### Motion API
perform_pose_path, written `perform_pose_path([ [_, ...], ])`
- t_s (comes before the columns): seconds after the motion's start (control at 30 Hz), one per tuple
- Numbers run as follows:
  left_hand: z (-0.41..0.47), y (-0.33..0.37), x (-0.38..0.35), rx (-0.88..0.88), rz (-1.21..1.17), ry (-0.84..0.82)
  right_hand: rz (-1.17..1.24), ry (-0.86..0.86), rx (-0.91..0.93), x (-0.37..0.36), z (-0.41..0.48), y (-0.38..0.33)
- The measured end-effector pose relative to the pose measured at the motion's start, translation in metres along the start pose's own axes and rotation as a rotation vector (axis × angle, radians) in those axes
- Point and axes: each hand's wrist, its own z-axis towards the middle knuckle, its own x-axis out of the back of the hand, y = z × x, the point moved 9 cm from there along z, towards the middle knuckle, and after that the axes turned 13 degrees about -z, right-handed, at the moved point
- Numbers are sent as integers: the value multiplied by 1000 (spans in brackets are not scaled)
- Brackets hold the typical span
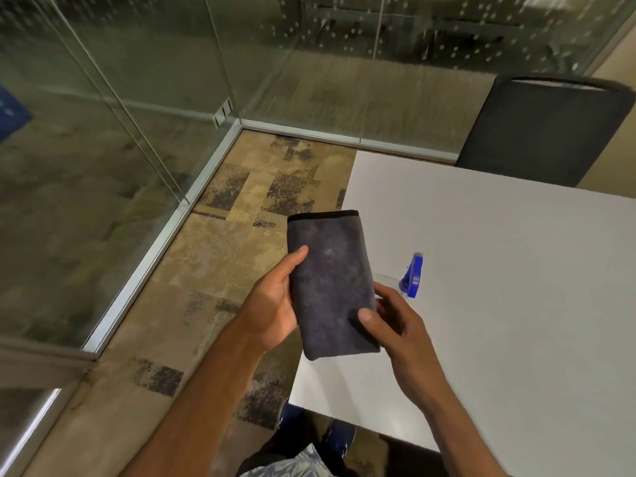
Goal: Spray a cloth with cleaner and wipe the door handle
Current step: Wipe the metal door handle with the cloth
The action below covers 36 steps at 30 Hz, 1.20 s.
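Observation:
A folded dark grey cloth (pixel 330 284) with a black hem is held upright in front of me, over the near left corner of the white table (pixel 516 304). My left hand (pixel 272 304) grips its left edge, thumb on the front. My right hand (pixel 395 325) pinches its lower right corner with the thumb on the cloth. Just behind the right hand a clear spray bottle with a blue trigger head (pixel 411 275) lies on the table. No door handle is in view.
Glass walls with metal floor rails (pixel 155 256) run along the left and back. A dark chair (pixel 540 132) stands at the table's far side. Patterned carpet (pixel 241 256) covers the floor between table and glass. My shoes (pixel 335 438) show below the table edge.

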Motion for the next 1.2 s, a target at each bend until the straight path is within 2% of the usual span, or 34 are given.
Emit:
perform_pose_path([
  [0.1, -21, 9, 9, -30, -19, 40, -53, -45, 39, -14, 4, -16],
  [0.23, -52, 27, 24, -75, -23, 88, -7, -230, 32, -49, 4, -28],
  [0.43, -109, 72, 64, -270, -37, 195, -40, -374, 23, -114, -2, -53],
  [0.63, -195, 131, 123, -550, -114, 303, 49, -627, 12, -218, -26, -87],
  [0.87, -299, 184, 206, -665, -167, 368, 215, -864, 10, -364, -73, -137],
  [1.2, -452, 253, 309, -842, -133, 504, 196, -1087, 0, -539, -128, -180],
])
